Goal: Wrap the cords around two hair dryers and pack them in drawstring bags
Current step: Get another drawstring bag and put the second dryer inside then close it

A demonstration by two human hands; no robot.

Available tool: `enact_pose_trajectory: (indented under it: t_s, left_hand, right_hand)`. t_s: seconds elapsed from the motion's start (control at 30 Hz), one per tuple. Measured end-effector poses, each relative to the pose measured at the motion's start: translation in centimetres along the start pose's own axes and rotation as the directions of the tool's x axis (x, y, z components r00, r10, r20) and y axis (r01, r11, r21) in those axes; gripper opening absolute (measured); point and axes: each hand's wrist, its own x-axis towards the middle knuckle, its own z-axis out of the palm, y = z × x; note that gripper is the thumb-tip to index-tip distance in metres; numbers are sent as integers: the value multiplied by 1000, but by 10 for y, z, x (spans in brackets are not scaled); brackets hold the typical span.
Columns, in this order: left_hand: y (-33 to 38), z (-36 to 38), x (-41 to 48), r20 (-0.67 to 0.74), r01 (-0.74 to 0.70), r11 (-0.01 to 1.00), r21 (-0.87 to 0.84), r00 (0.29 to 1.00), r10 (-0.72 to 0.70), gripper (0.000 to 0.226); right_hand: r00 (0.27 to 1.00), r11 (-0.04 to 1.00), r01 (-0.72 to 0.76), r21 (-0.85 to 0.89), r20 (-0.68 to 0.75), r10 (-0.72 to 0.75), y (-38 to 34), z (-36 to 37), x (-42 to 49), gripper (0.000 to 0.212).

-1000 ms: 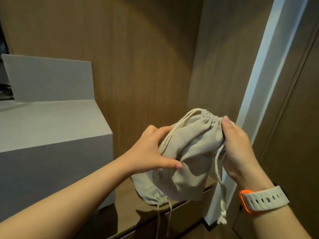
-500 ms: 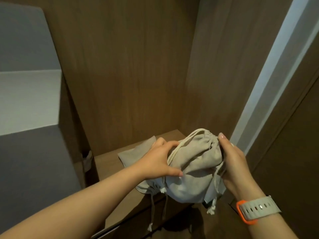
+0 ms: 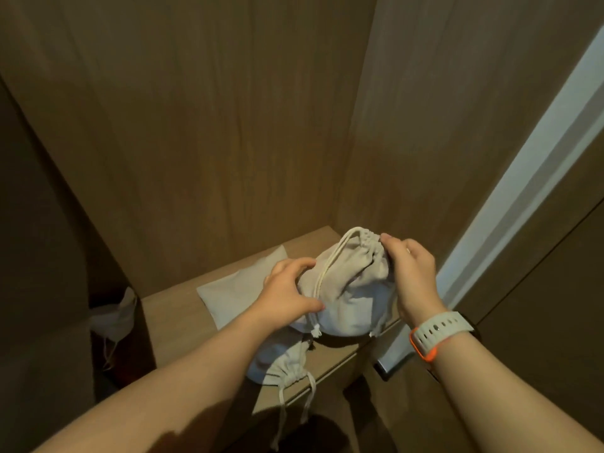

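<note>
Both arms reach forward into a wooden alcove. They meet on a filled drawstring bag (image 3: pixel 349 299) that sits at the right end of the shelf (image 3: pixel 170 318), close to the corner where the back and right panels join.

The left hand (image 3: pixel 287 289) cups the bag's left side. Its fingers curve over the upper fabric and its thumb presses along the near face, with the forearm running in from the lower left. The right hand (image 3: pixel 411 273) comes in from the right with the wrist bent. Its fingertips (image 3: pixel 387 238) pinch the gathered neck at the far top of the bag, and the palm lies against the bag's right flank. A pale watch (image 3: pixel 439 331) with an orange edge circles that wrist.

The bag bulges and its mouth is cinched tight, so what is inside is hidden. A cord (image 3: pixel 322 276) loops from the neck down the left face, and knotted ends hang at the near bottom. I cannot tell whether the bag's full weight rests on the shelf.

A second drawstring bag (image 3: pixel 277 364) lies on the shelf just near and left of the first, partly under the left forearm. Its cinched mouth is at the shelf's front edge and its strings dangle over. A flat fabric piece (image 3: pixel 232 295) lies on the shelf to the left, behind the left hand.
</note>
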Motion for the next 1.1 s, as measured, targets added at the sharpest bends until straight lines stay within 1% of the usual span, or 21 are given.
enact_pose_trajectory:
  t_s: [0.1, 0.2, 0.3, 0.43, 0.53, 0.63, 0.73, 0.8, 0.87, 0.93, 0.97, 1.03, 1.1]
  left_hand:
    - [-15, 2, 10, -126, 107, 985, -133, 984, -124, 59]
    - [-28, 5, 18, -184, 170, 967, -192, 961, -205, 48]
    - [-42, 9, 24, -176, 216, 942, -255, 948, -265, 40]
    - [-56, 19, 33, -131, 283, 918, -278, 936, -328, 35]
    - [-63, 30, 36, -28, 292, 940, -176, 953, -302, 38]
    - [-66, 42, 34, 66, 224, 973, 60, 971, -228, 43]
    - [-69, 53, 31, 124, 157, 947, 280, 972, -198, 48]
    - [-72, 58, 28, 143, 140, 922, 360, 969, -203, 50]
    - [-76, 63, 24, 168, 140, 904, 403, 960, -224, 52]
    - [-78, 65, 19, 175, 139, 898, 418, 957, -230, 53]
    - [-79, 65, 17, 173, 132, 898, 420, 960, -222, 54]
    - [-80, 65, 16, 161, 117, 898, 425, 966, -202, 54]
    - [-82, 64, 18, 140, 126, 897, 425, 969, -203, 54]
  right_hand:
    - [992, 994, 102, 35, -79, -99, 13, 13, 14, 41]
    - [980, 981, 168, 98, -120, -156, 22, 27, 24, 39]
    - [984, 973, 150, 174, -122, -130, 33, 33, 37, 40]
    - [985, 973, 125, 193, -139, -99, 48, 24, 49, 38]
    - [986, 984, 74, 165, -163, -47, 62, 8, 51, 39]
    - [985, 983, 18, 182, -170, 14, 76, -15, 45, 40]
    - [988, 989, -44, 144, -142, 64, 88, -34, 36, 46]
    - [980, 990, -96, 99, -165, 112, 98, -44, 26, 40]
    - [942, 977, -171, 124, -270, 199, 109, -50, 15, 34]
    - [844, 930, -275, 243, -401, 355, 116, -55, 9, 32]
    - [786, 892, -320, 320, -436, 439, 120, -56, 7, 29]
    - [686, 815, -385, 434, -457, 567, 125, -56, 3, 20]
    - [615, 778, -411, 474, -486, 621, 131, -49, 3, 17]
